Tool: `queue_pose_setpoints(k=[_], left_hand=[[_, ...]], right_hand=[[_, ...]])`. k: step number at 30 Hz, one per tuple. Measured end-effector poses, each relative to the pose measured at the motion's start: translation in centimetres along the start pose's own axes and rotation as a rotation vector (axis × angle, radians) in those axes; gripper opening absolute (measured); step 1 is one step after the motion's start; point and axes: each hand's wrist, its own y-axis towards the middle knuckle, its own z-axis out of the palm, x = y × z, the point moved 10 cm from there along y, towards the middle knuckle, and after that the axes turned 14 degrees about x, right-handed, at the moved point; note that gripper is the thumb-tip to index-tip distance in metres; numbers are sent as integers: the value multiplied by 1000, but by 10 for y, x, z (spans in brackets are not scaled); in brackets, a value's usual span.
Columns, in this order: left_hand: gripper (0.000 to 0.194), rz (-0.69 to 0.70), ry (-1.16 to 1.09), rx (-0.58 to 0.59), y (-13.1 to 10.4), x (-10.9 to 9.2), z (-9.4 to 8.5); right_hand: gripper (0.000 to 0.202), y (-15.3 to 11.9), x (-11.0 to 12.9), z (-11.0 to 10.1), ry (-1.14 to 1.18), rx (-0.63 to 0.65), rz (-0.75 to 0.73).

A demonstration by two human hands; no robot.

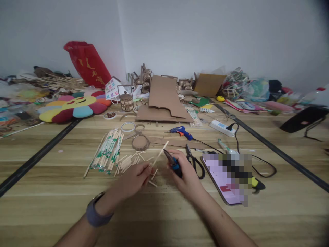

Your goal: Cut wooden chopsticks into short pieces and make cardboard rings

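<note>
My left hand is closed on a thin wooden stick, which slants up and to the right from the fingertips. In my right hand is a pair of pliers with dark jaws and blue on the handle. The jaws are close beside the stick; whether they touch it I cannot tell. Short cut stick pieces lie scattered by my left hand. Behind them rests a round cardboard disc with a ribbed rim. Wrapped chopsticks in green-printed sleeves lie to the left.
A blue glue gun, black scissors and a phone lie ahead and to the right. Farther back are a white power strip, cardboard sheets, a small slatted barrel and a flower cushion.
</note>
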Motion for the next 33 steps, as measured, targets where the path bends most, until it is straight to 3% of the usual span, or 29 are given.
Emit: queue_pose_setpoints(k=[4, 11, 26, 33], left_hand=[[32, 34, 235, -26, 3, -9, 9], [26, -8, 389, -40, 8, 2, 18], [29, -35, 443, -102, 7, 4, 19], [35, -209, 654, -21, 8, 2, 24]], right_hand=[[17, 1, -2, 10, -97, 40, -37], [7, 2, -20, 23, -289, 103, 165], [14, 0, -32, 32, -347, 170, 300], [15, -3, -33, 34, -387, 205, 400]])
